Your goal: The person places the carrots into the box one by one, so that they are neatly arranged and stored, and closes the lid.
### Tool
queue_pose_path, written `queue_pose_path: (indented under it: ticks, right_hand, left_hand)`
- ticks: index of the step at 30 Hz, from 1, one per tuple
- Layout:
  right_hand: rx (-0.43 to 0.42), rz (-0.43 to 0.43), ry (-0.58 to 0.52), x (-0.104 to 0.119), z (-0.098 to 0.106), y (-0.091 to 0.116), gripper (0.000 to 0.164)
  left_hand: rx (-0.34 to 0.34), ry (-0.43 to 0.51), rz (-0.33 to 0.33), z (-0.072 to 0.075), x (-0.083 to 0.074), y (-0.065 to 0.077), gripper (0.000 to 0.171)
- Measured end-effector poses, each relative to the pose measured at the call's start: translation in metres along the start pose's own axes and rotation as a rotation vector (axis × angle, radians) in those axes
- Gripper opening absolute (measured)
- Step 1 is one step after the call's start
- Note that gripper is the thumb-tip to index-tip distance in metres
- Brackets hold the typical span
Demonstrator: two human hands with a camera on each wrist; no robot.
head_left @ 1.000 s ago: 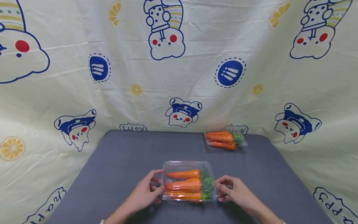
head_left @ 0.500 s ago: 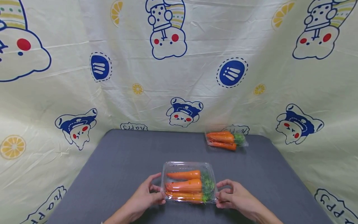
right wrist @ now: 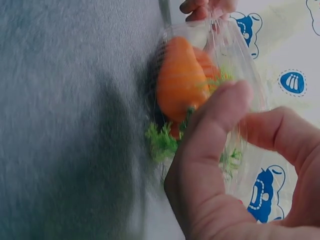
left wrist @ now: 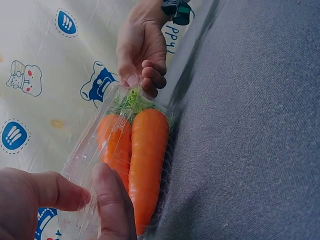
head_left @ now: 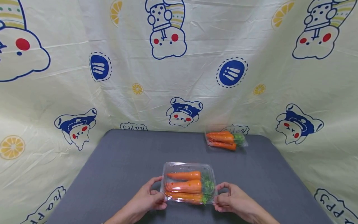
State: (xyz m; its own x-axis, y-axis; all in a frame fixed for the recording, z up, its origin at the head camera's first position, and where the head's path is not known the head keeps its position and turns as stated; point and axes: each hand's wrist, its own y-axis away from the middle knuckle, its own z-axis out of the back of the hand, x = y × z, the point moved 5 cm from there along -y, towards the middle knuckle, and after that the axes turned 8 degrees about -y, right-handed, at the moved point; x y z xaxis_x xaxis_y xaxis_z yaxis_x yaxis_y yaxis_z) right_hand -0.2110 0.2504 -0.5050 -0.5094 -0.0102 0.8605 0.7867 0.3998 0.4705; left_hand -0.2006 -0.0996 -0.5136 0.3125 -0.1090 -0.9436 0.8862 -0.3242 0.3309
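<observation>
A clear plastic clamshell box (head_left: 187,168) holds several orange carrots (head_left: 184,185) with feathery green tops (head_left: 207,189) toward its right end. My left hand (head_left: 148,196) pinches the box's left edge near the front corner. On the opposite end, my right hand (head_left: 233,199) grips the edge near the front right corner. Up close in the left wrist view, thumb and finger (left wrist: 111,200) lie on either side of the plastic rim. The right wrist view shows the right thumb and finger (right wrist: 200,150) nearly meeting at the rim, with part of the box hidden behind them.
Another clear box of carrots (head_left: 221,140) stands at the back right of the grey table (head_left: 134,155). Behind and around the table hangs a cream cloth (head_left: 204,93) printed with cartoon figures and orange slices. A dark band (left wrist: 177,11) circles the right wrist.
Both hands have slid toward the box's front corners, and their fingers have closed further on its edges. The box sits slightly nearer to me. The back box has stayed in place.
</observation>
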Motion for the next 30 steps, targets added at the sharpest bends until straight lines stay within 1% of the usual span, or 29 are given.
queue_pose_path:
  ticks: [2, 4, 7, 8, 10, 11, 13, 20, 23, 30]
  right_hand:
    - [-0.026, -0.01, 0.01, -0.001, -0.001, -0.001, 0.043]
    - [-0.051, -0.032, 0.03, -0.001, -0.002, -0.001, 0.033]
    - [-0.03, -0.086, 0.054, -0.005, -0.004, 0.001, 0.017]
    - [-0.01, -0.101, 0.06, -0.007, -0.005, 0.002, 0.017]
    - [0.032, -0.121, 0.064, -0.01, -0.007, 0.004, 0.025]
    - [0.054, -0.121, 0.064, -0.011, -0.007, 0.004, 0.028]
    - [0.067, -0.111, 0.06, -0.012, -0.008, 0.004, 0.03]
    - [0.064, -0.083, 0.074, -0.012, -0.008, 0.003, 0.027]
    - [0.05, -0.073, 0.083, -0.012, -0.008, 0.003, 0.027]
    - [0.019, -0.083, 0.083, -0.013, -0.006, 0.003, 0.029]
  left_hand:
    - [-0.005, 0.008, 0.003, 0.0, 0.0, 0.0, 0.087]
    - [-0.01, 0.014, -0.001, -0.001, 0.001, 0.0, 0.087]
    - [-0.014, 0.019, -0.012, -0.002, 0.001, 0.0, 0.087]
    - [-0.014, 0.021, -0.012, -0.002, 0.002, 0.0, 0.087]
    - [-0.014, 0.026, -0.008, -0.003, 0.002, 0.0, 0.087]
    - [-0.013, 0.029, -0.005, -0.003, 0.002, 0.0, 0.087]
    - [-0.011, 0.036, -0.001, -0.003, 0.002, 0.0, 0.087]
    - [-0.008, 0.035, -0.01, -0.004, 0.003, 0.001, 0.086]
    - [-0.007, 0.039, -0.009, -0.004, 0.004, 0.001, 0.086]
    - [-0.016, 0.05, -0.014, -0.005, 0.003, 0.0, 0.086]
